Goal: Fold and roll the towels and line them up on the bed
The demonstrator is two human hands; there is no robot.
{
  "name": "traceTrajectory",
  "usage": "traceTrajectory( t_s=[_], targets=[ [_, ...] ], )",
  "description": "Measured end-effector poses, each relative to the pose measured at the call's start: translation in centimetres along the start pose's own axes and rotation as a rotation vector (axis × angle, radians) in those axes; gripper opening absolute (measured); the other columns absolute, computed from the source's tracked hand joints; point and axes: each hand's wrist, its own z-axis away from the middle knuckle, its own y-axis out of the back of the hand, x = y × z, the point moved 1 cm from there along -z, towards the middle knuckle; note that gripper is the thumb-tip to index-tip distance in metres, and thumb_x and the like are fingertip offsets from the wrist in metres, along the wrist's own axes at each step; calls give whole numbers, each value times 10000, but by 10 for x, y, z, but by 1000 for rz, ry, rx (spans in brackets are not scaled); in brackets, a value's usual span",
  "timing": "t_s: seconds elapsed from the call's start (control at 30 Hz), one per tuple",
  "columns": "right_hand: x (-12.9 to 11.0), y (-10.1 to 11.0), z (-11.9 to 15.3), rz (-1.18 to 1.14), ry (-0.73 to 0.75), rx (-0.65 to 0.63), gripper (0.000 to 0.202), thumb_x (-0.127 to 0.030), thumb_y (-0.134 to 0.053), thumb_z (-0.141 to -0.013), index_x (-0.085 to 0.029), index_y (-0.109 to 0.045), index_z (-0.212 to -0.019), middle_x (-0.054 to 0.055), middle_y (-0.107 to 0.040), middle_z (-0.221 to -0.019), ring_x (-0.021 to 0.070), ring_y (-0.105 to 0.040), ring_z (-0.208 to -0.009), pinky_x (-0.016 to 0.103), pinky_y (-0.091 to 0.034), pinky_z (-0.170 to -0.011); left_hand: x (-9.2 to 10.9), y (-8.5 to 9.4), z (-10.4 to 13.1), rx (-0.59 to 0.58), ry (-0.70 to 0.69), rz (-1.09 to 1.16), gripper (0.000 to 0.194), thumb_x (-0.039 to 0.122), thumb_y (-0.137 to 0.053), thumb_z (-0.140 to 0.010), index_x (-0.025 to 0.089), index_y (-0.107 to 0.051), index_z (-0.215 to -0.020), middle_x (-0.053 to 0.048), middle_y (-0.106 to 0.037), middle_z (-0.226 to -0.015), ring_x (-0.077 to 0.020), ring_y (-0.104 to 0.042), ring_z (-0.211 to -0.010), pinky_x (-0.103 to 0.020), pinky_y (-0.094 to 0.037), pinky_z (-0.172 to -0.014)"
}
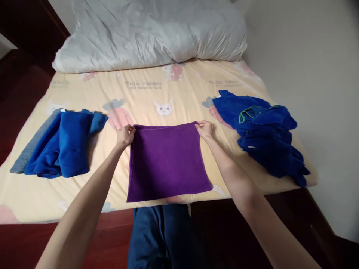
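Note:
A purple towel (168,164), doubled over, lies at the front of the bed with its folded layers showing along the far edge. My left hand (125,135) pinches its far left corner. At the far right corner, my right hand (204,129) grips the cloth between thumb and fingers. The towel is spread fairly flat between both hands, its near edge close to the bed's front edge.
Folded blue cloths (74,144) lie to the left, over a grey-blue one. A crumpled blue heap with green trim (266,134) is on the right. Behind, a grey rolled quilt (157,33) spans the rabbit-print bed sheet (140,101). A wall (308,93) stands right.

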Motion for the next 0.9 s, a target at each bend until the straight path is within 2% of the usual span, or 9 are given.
traceTrajectory(
  t_s=[0.23,0.3,0.37,0.47,0.57,0.63,0.77,0.83,0.9],
  targets=[
    [-14,8,10,89,-22,58,142,-226,-645,-876,-141,-741,-937,136,-780,-944,256,-701,-914,350,-500,-919,15,-4,1,107,-46,-49,191,241,-535,-894,160,-696,-960,-130,-737,-1018,-282,-674,-984,-385,-494,-936],
    [-25,8,23,149,55,112,232,-211,-577,-908,-129,-723,-1070,161,-753,-1083,280,-666,-1049,396,-475,-988,23,-7,12,145,-76,-113,250,245,-501,-924,147,-684,-1063,-175,-701,-1142,-317,-646,-1081,-440,-480,-976],
    [-39,5,43,218,223,160,354,-228,-516,-946,-123,-658,-1253,182,-665,-1308,312,-578,-1231,472,-423,-1071,32,-13,28,183,-202,-196,352,273,-441,-966,140,-640,-1224,-202,-626,-1315,-345,-572,-1235,-494,-435,-1056],
    [-56,-5,82,301,548,24,463,-318,-422,-1019,-164,-539,-1440,142,-469,-1559,316,-420,-1422,537,-322,-1174,38,-28,55,95,-483,-290,494,367,-364,-1013,149,-534,-1422,-163,-475,-1539,-334,-385,-1454,-516,-309,-1196],
    [-55,-17,109,384,724,-212,534,-409,-368,-1051,-186,-452,-1529,97,-354,-1645,286,-293,-1524,517,-230,-1250,29,-43,69,-31,-549,-334,606,467,-326,-1021,144,-445,-1520,-131,-342,-1643,-327,-233,-1548,-521,-216,-1257],
    [-43,-22,111,434,704,-290,585,-465,-355,-1052,-175,-412,-1558,98,-309,-1667,287,-232,-1555,525,-177,-1273,17,-48,65,-30,-481,-346,661,506,-310,-1018,128,-395,-1554,-140,-288,-1665,-334,-187,-1564,-531,-179,-1268],
    [-22,-22,84,474,564,-277,627,-501,-303,-1059,-178,-334,-1596,85,-238,-1693,268,-182,-1574,541,-116,-1286,-1,-48,43,2,-410,-323,707,532,-302,-1015,97,-355,-1570,-161,-250,-1674,-319,-176,-1569,-520,-134,-1282],
    [-23,-22,70,494,506,-271,627,-483,-286,-1065,-168,-297,-1608,85,-217,-1698,259,-164,-1579,551,-81,-1289,2,-46,38,14,-396,-310,708,523,-315,-1015,81,-354,-1567,-168,-246,-1673,-319,-157,-1573,-531,-102,-1286],
    [-33,-23,69,515,459,-272,627,-457,-281,-1069,-143,-276,-1612,101,-207,-1698,279,-150,-1582,589,-43,-1281,12,-44,45,39,-389,-309,699,498,-337,-1014,60,-359,-1559,-178,-228,-1676,-329,-110,-1580,-558,-58,-1285]
  ],
)
